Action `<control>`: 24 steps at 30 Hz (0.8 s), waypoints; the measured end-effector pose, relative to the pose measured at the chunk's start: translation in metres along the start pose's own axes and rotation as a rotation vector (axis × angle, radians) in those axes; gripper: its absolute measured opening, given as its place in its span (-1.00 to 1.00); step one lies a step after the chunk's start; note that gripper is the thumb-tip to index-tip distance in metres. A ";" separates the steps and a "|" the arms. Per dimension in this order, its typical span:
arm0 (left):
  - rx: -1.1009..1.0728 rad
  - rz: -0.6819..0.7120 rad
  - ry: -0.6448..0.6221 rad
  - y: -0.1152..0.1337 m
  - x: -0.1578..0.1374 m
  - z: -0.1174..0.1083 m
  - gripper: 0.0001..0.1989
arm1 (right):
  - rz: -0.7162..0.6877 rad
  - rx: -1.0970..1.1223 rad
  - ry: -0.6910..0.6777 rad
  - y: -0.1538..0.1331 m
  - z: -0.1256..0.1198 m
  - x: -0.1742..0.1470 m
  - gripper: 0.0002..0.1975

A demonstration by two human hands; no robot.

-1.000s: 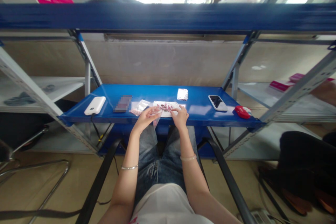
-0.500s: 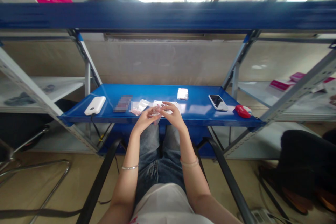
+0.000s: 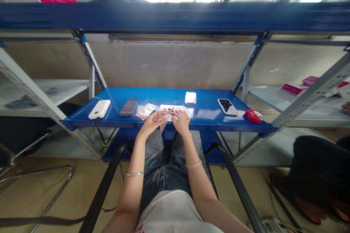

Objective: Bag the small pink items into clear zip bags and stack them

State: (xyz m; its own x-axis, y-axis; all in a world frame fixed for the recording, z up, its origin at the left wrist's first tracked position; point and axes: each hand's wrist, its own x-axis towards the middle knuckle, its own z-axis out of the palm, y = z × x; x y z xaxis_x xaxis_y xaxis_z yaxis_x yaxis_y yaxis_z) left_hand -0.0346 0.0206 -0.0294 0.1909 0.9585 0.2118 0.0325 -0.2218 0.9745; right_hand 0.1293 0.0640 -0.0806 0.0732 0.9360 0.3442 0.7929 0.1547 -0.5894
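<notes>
A white sheet (image 3: 186,109) lies at the front edge of the blue table, with several small dark-red pieces (image 3: 172,110) scattered over it. My left hand (image 3: 151,123) is curled at the sheet's left side. Between its fingers is what looks like a small see-through plastic bag (image 3: 162,127), its pinkish end hanging below the table edge. Over the sheet's right half, my right hand (image 3: 181,123) has its fingers drawn together, down among the pieces. Whatever its fingertips grip is too small to make out. Left of my left hand rests a crumpled clear plastic bag (image 3: 147,109) with pinkish contents.
On the blue table (image 3: 161,94) are a white device with a cable (image 3: 100,109), a blurred-out dark item (image 3: 129,107), a silvery packet (image 3: 190,98), a phone (image 3: 227,107) and a red-and-white object (image 3: 253,116). Chair armrests flank me. A person's dark-clothed leg (image 3: 314,174) is at right.
My right hand has moved away from my left hand, down and right onto the pieces on the sheet, uncovering more of them. The left hand stays nearly in place.
</notes>
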 end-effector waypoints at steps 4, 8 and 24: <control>0.007 0.013 -0.001 0.003 -0.001 0.000 -0.48 | 0.017 0.005 0.015 0.002 0.000 0.001 -0.71; 0.020 0.015 0.004 0.004 -0.001 0.000 -0.49 | 0.033 0.021 0.045 0.004 -0.003 0.003 -0.77; -0.009 0.007 0.008 0.003 -0.001 0.000 -0.48 | 0.082 0.048 0.110 0.007 -0.005 0.003 -0.89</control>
State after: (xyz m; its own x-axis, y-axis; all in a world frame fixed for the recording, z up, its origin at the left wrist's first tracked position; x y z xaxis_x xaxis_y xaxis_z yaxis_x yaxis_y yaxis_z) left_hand -0.0345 0.0190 -0.0271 0.1835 0.9584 0.2188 0.0225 -0.2266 0.9737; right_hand 0.1380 0.0658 -0.0799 0.2050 0.9061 0.3701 0.7517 0.0964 -0.6524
